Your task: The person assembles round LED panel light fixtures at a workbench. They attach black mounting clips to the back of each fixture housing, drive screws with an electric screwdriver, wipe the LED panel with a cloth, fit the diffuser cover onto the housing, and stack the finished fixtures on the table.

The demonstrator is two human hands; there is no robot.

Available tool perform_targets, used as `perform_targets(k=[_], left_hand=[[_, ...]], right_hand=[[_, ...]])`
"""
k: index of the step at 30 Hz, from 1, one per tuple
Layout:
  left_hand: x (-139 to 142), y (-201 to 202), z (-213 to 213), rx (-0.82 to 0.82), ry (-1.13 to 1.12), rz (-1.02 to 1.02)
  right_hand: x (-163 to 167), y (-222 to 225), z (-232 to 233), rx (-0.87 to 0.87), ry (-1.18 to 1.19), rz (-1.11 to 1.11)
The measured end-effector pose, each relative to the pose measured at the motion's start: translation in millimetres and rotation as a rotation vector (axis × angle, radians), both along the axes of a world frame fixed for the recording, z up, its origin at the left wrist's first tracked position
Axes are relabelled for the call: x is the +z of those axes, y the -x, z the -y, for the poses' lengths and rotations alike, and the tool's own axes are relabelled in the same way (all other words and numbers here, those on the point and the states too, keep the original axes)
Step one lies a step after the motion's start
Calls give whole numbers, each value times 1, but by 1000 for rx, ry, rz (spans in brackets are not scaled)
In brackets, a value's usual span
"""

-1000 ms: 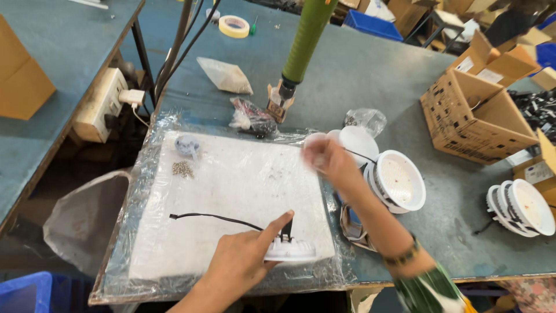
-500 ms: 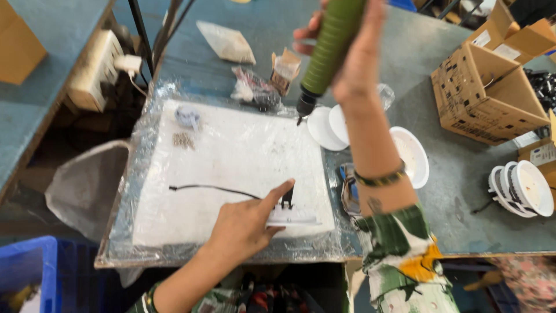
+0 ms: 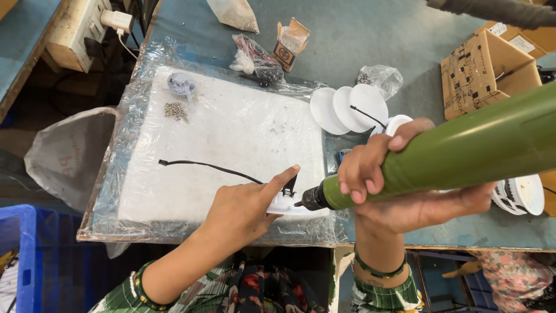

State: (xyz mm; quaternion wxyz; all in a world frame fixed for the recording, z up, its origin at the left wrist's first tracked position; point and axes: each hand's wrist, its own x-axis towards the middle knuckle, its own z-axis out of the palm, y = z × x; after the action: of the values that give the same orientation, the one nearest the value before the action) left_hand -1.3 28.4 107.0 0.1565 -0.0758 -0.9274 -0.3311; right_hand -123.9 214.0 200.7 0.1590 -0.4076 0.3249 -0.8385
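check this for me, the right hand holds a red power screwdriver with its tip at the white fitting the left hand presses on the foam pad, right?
Not quite: the power screwdriver is green, not red, as the head view shows. The rest holds: the right hand grips it with its tip at the white fitting, which the left hand presses on the foam pad.

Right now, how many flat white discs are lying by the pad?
3. The left disc, middle disc and right disc overlap in a row just right of the white pad. More could hide underneath.
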Motion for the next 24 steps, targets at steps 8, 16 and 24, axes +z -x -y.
perform_targets(k=[8,16,24], left_hand=[[-1,1,0,-1,-6,6],[-2,1,0,4,-6,20],[-1,2,0,-2,-1,24]], right_hand=[[-5,-8,-3,-13,-2,31],[-4,-9,0,9,-24,50],[-6,-9,-2,4,-40,57]])
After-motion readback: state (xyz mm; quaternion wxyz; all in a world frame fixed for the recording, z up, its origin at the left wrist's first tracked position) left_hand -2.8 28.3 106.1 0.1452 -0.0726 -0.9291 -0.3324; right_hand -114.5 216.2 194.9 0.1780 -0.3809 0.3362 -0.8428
